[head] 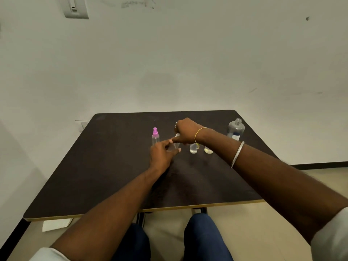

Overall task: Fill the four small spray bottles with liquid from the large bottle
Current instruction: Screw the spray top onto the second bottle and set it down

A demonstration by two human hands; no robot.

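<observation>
Left hand [162, 155] pinches the body of a small clear spray bottle [174, 147], held upright over the counter [105, 166]. Right hand [186, 132] sits just above it, fingers curled around its top. Pink-capped spray bottle [155, 137] stands just left of the hands, third small bottle [193, 149] and fourth small bottle [208, 150] under the right wrist, and the uncapped large bottle [235, 129] beyond, well right of the right hand.
</observation>
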